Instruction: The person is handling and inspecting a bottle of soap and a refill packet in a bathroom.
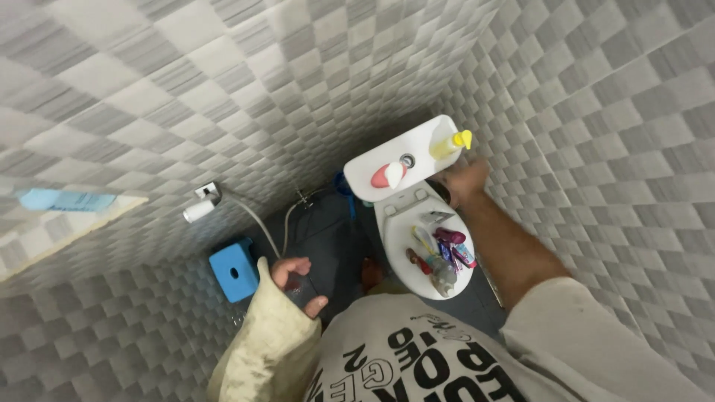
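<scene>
Down Over the Toilet, One Hand Out, One Hand Full

Underneath me the grey checked tiles [149, 97] wrap both walls, and the dark floor [328, 238] runs between them. Next in size is the white toilet [398, 238], its closed lid carrying a heap of toiletries [439, 253]: tubes and small bottles. On the cistern [372, 167] behind it sit a red-and-white soap dish [389, 176] and, near the far end, a yellow bottle [451, 144]. My right hand [463, 182] reaches just below that bottle, beside the cistern; I cannot tell whether its fingers are curled or spread. A blue stool [233, 269] stands by the left wall. My left hand [298, 286] is curled around a small dark, clear cup [302, 289], close to my chest.
</scene>
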